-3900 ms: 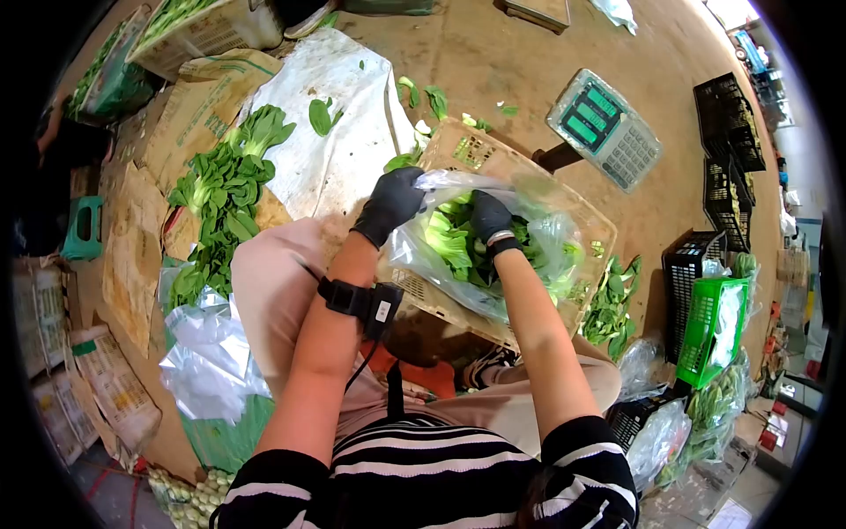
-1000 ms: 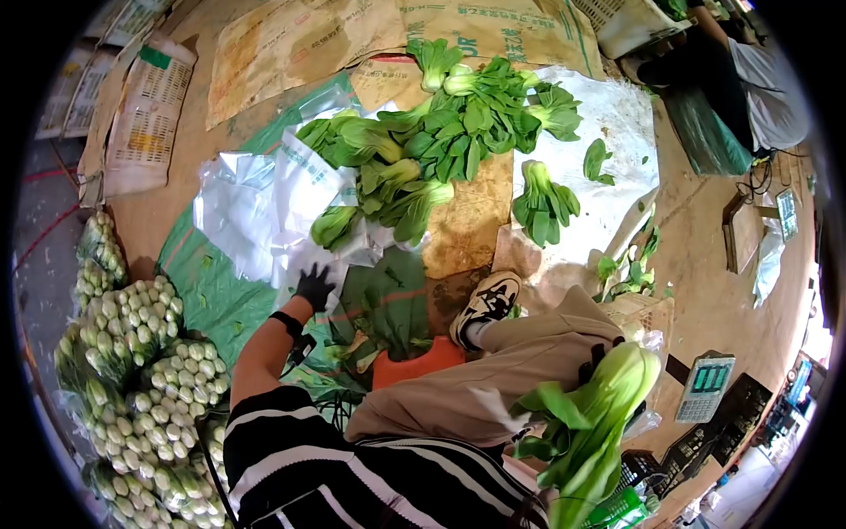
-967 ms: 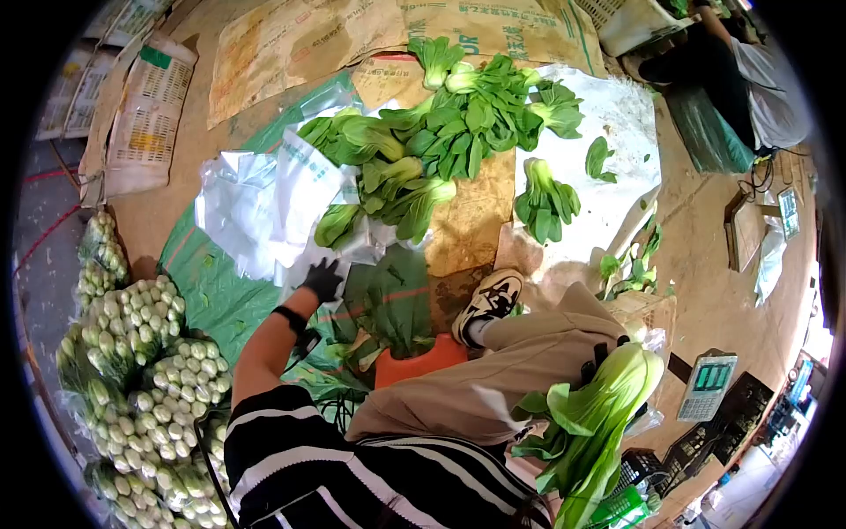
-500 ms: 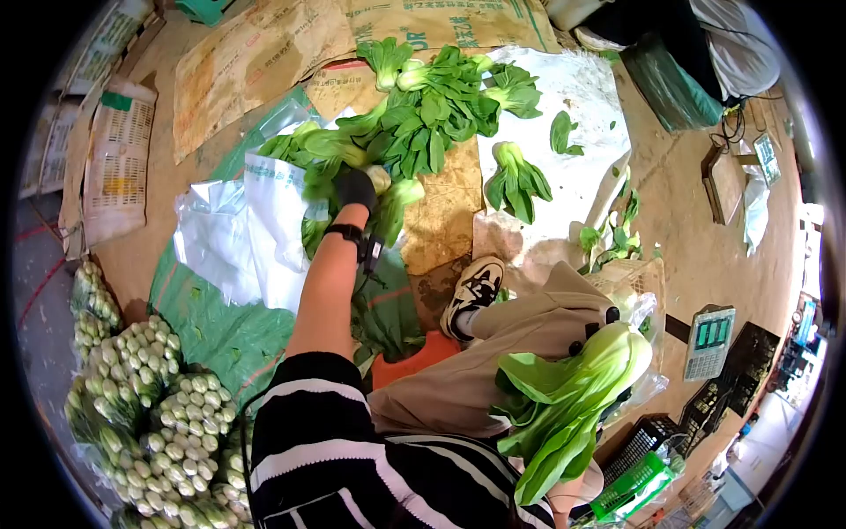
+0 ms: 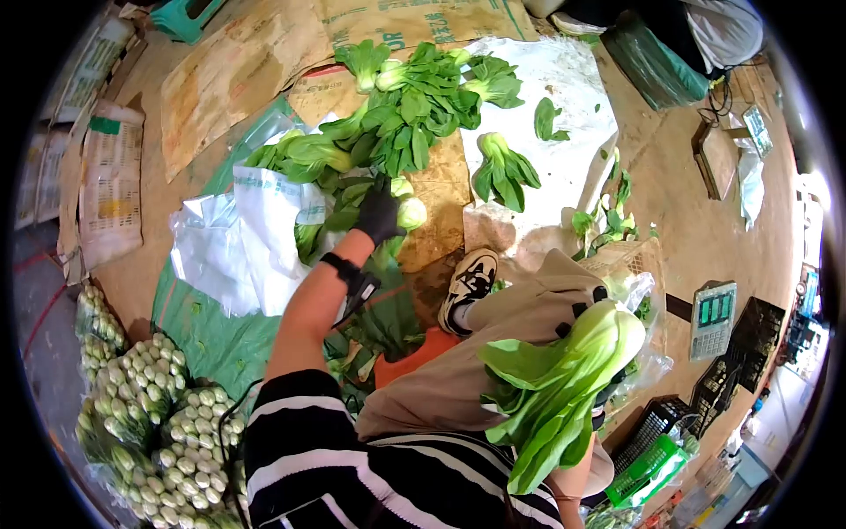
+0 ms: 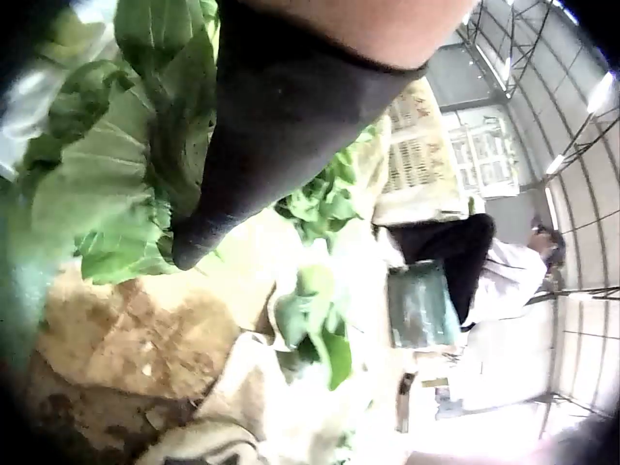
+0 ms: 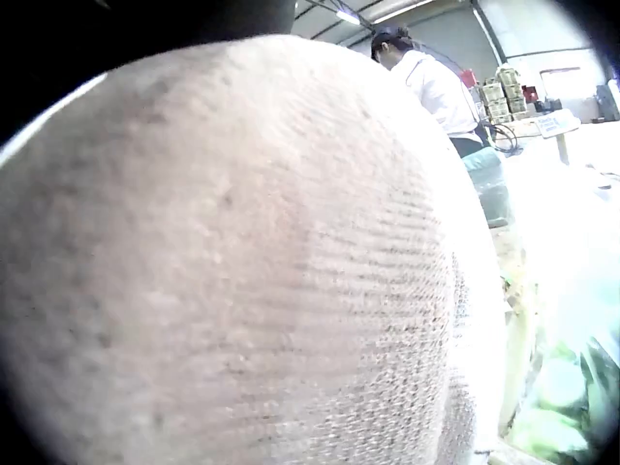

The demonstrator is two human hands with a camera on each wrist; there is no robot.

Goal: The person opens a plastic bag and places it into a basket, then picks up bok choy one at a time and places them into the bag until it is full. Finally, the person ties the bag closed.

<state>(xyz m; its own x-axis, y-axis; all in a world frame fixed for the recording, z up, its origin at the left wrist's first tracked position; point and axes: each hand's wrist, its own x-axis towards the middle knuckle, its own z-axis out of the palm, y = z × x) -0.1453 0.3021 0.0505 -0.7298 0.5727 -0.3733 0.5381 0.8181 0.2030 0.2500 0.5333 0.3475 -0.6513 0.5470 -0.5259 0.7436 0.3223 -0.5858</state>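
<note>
A left hand in a black glove (image 6: 281,107) is seen from above, its fingertip (image 6: 189,254) laid against broad green vegetable leaves (image 6: 102,199) – whether anything is gripped cannot be told. Below, worn brown cardboard (image 6: 126,339) is shown, with a single small green leafy head (image 6: 315,325) just beyond. Farther off – a dark green bin (image 6: 421,305) is set beside a person in a white top (image 6: 513,276)

I see a bare brown concrete floor (image 5: 705,212). Flattened cardboard sheets (image 5: 229,79), a white sack (image 5: 573,97) and a green sheet (image 5: 211,326) lie flat on it, their edges overlapping. A bok choy heap (image 5: 405,115) spreads across cardboard and sack. 1 scale (image 5: 712,319) and black crates (image 5: 745,375) stand on the right.
</note>
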